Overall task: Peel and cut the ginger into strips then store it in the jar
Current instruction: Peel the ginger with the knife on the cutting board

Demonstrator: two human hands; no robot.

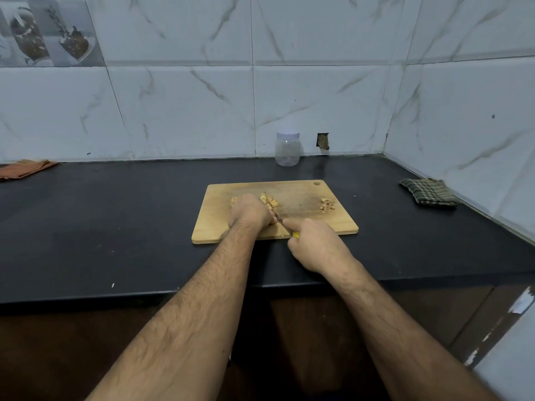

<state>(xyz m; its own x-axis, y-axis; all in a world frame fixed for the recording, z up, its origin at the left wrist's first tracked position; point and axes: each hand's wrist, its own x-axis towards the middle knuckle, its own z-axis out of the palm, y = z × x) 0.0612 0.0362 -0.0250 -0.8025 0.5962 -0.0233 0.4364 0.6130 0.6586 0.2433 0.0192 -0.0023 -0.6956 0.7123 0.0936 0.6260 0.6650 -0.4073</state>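
On the cutting board (301, 224), the left hand (251, 211) curls down over the ginger (269, 200) while the right hand (314, 244) grips the yellow-handled knife (285, 225), blade beside the left fingers.

Two folded cloths (428, 192) (24, 168) on countertop (115, 221)

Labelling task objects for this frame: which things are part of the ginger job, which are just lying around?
In use: ginger, knife, cutting board, jar, peels, left hand, right hand.
Lying about: checked cloth, orange cloth.
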